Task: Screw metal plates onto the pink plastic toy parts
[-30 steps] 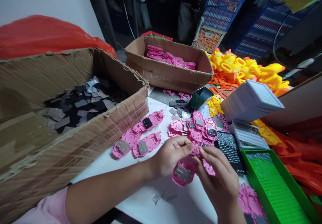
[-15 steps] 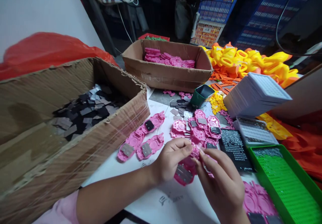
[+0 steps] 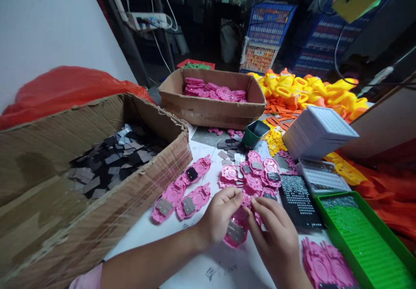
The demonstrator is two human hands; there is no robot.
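Note:
Both hands meet over the white-covered table, fingertips pinched. My left hand (image 3: 219,215) and my right hand (image 3: 276,230) grip a pink plastic part (image 3: 247,199) between them; fingers cover much of it. Just under them lies a pink plastic shell (image 3: 234,232) with a grey metal plate in it. Beyond the fingertips, several more pink shells (image 3: 252,180) lie bunched together, some with grey or black plates. Left of my left hand, pink shells (image 3: 194,199) rest flat in a loose group. More pink shells (image 3: 325,265) lie right of my right wrist.
A carton (image 3: 162,150) of dark and grey plates stands left, and another carton (image 3: 211,110) of pink parts behind. A green cup (image 3: 255,135), white stacked trays (image 3: 312,135), a black screw tray (image 3: 300,202) and a green tray (image 3: 373,241) stand right. Yellow toy parts (image 3: 299,87) are heaped behind.
The view has tilted up a little, so everything sits lower in the picture. Both hands keep their pinch on the pink part, with only small finger shifts.

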